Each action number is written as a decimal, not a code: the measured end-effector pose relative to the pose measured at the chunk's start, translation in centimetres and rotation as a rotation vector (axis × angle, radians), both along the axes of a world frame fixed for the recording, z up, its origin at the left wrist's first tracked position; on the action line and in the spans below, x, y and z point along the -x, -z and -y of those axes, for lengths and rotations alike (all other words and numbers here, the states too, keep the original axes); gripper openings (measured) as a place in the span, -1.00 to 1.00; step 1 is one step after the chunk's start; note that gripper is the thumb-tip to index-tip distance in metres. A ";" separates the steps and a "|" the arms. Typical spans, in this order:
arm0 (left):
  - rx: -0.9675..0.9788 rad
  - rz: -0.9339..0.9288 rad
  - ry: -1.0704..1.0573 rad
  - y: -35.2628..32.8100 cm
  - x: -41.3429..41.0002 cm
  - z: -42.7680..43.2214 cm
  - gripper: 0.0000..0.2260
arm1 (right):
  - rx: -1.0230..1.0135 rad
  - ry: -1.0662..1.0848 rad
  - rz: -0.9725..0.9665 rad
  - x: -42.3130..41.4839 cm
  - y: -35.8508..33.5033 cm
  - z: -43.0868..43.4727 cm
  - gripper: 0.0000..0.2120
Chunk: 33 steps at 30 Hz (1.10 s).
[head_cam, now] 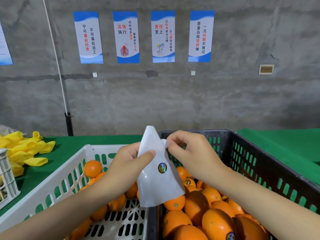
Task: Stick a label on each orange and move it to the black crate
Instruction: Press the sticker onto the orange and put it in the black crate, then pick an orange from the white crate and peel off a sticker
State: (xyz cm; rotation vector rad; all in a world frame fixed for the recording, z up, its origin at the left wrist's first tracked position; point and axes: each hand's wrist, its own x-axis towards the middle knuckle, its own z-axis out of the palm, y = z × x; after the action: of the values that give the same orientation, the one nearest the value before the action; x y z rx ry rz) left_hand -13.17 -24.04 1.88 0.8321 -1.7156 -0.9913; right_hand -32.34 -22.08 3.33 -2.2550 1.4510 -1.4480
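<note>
While both hands were raised over the seam where the two crates met, the items stood as follows.

Label sheet (155, 184): white glossy backing, held upright and slightly curled, its face toward the person. One round dark-and-gold label (162, 168) sat on it, below the thumb.

Left hand (128, 160): gripped the sheet from the left, thumb pressed across its face and fingers behind. Judged to be steadying it against the other hand's pull.

Right hand (190, 153): fingers curled, thumb and forefinger pinching a small pale flap at the sheet's upper right edge. Whether the flap was a label lifted face-away or a corner of the backing could not be told. Judged step: peeling a label, since neither hand held an orange.

White crate (76, 163): left of the pair. Unlabelled oranges (92, 168) lay within, with much of the slotted floor bare. Judged the supply.

Black crate (251, 153): on the right, touching the white one. Piled oranges (216, 224) filled it, and several bore the round label, such as the labelled orange (188, 182). Judged the destination, set on the peeling hand's side to keep the carry short.

Yellow foam sleeves (29, 149): heaped on the green table cover (277, 144), far left, well apart from the hands.

Posters (162, 36): four, on the concrete wall behind.
</note>
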 end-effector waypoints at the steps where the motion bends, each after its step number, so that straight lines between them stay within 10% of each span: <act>1: -0.020 -0.014 -0.013 -0.1 0.1 0.1 -0.84 | 0.017 0.017 0.047 0.0 -0.1 0.0 -0.85; 18: -0.393 -0.076 0.449 0.0 -0.1 0.6 -0.66 | -0.200 -0.040 0.172 -0.4 0.2 0.5 -0.83; 21: -0.424 -0.180 0.219 -0.3 -0.8 3.1 -0.59 | -0.299 -0.083 0.157 -0.4 0.3 0.5 -0.81; 23: -0.139 0.094 -0.082 0.7 -2.4 5.2 -0.71 | -0.341 -0.105 0.068 -0.4 0.6 0.5 -0.80; 26: 0.436 1.077 -0.307 3.7 -5.7 8.3 -0.82 | -0.349 -0.124 -0.089 -0.5 1.1 0.2 -0.79; 33: 0.186 1.623 -0.287 9.3 -10.3 11.6 -0.54 | -0.305 -0.137 -0.238 -0.6 1.8 0.2 -0.80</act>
State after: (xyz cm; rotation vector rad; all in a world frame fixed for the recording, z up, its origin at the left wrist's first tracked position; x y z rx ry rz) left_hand -2.91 -35.61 -7.44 1.9309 -2.7231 0.3044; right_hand -31.74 -22.32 1.53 -2.3332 1.4287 -0.8754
